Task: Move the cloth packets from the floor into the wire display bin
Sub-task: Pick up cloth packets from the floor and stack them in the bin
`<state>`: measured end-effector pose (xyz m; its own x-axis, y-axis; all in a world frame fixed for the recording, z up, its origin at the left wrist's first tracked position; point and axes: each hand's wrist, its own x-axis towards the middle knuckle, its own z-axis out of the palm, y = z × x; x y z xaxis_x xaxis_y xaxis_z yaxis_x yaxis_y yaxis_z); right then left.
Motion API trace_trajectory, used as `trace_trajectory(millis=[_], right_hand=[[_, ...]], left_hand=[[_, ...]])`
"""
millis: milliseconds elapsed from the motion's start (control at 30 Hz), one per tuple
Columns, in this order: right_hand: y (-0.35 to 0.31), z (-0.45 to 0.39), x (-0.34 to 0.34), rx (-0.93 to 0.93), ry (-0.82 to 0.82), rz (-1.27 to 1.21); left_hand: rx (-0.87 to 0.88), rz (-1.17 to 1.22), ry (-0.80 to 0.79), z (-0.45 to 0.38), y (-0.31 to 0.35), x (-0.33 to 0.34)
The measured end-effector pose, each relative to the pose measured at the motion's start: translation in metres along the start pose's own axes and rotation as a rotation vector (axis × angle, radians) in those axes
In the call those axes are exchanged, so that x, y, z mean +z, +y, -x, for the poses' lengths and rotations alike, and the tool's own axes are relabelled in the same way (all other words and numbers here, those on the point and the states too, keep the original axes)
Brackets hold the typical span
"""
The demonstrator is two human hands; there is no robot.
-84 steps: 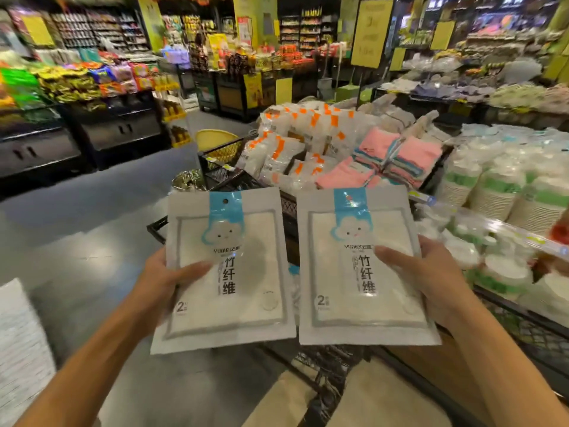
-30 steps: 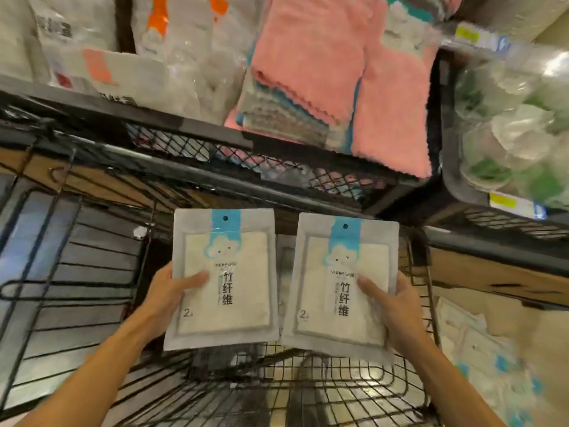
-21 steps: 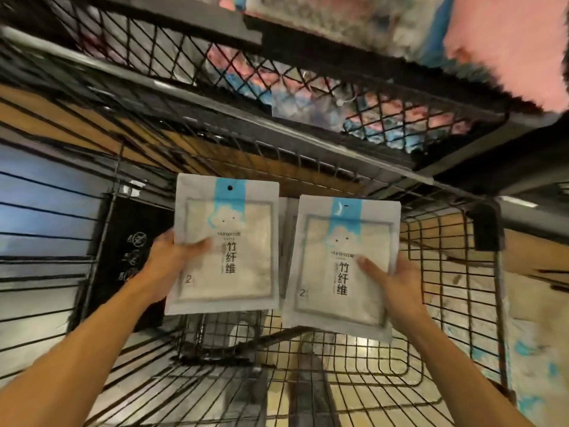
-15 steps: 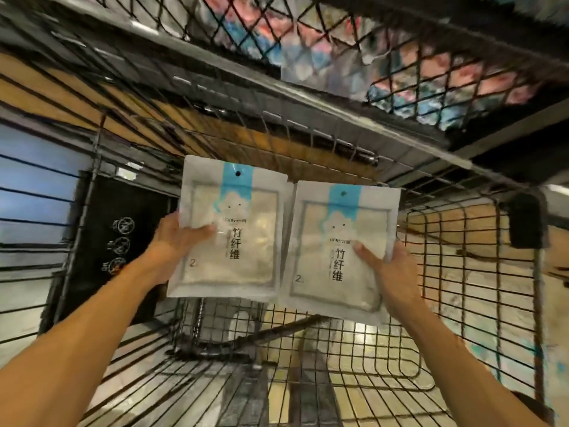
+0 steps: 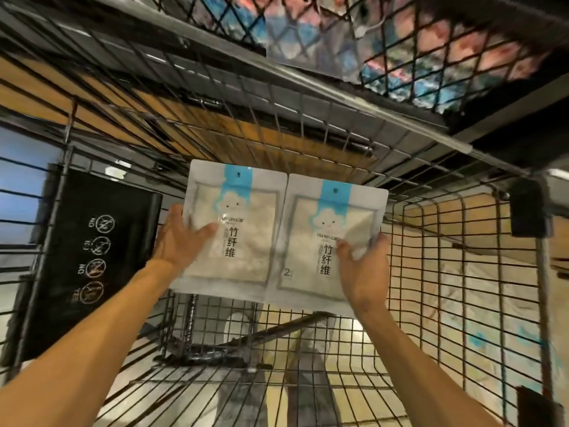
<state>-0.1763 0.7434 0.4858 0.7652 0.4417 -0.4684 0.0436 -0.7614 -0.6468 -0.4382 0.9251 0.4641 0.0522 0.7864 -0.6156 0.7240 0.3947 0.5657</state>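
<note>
Both packets have been lowered into the wire bin [image 5: 431,272] since earlier. Left hand [image 5: 181,238] is clamped on the left packet [image 5: 243,223], right hand [image 5: 363,269] on the right packet [image 5: 323,238]; neither's been released yet, so placement isn't done.

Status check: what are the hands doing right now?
Left hand grips left packet. Right hand grips right packet. Both held side by side over wire cart. Nothing blocking.
</note>
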Motion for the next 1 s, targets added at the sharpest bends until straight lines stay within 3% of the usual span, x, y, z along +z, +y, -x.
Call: trace_trajectory(millis=[133, 233, 367, 700, 1000], right_hand=[[-0.004, 0.002, 0.013, -0.085, 0.118, 0.288], [-0.006, 0.005, 0.014, -0.105, 0.103, 0.626], [-0.012, 0.008, 0.004, -0.177, 0.095, 0.877], [-0.077, 0.04, -0.074, -0.386, -0.071, 0.991], [-0.171, 0.091, -0.181, -0.502, -0.022, 0.883]], left_hand=[[0.059, -0.166, 0.076, 0.002, -0.008, 0.006], [0.104, -0.399, 0.098, 0.012, -0.012, 0.013], [0.054, -0.469, -0.013, 0.03, -0.006, 0.02], [0.333, -0.711, 0.089, 0.089, 0.074, -0.024], [0.467, -0.745, 0.167, 0.186, 0.21, -0.102]])
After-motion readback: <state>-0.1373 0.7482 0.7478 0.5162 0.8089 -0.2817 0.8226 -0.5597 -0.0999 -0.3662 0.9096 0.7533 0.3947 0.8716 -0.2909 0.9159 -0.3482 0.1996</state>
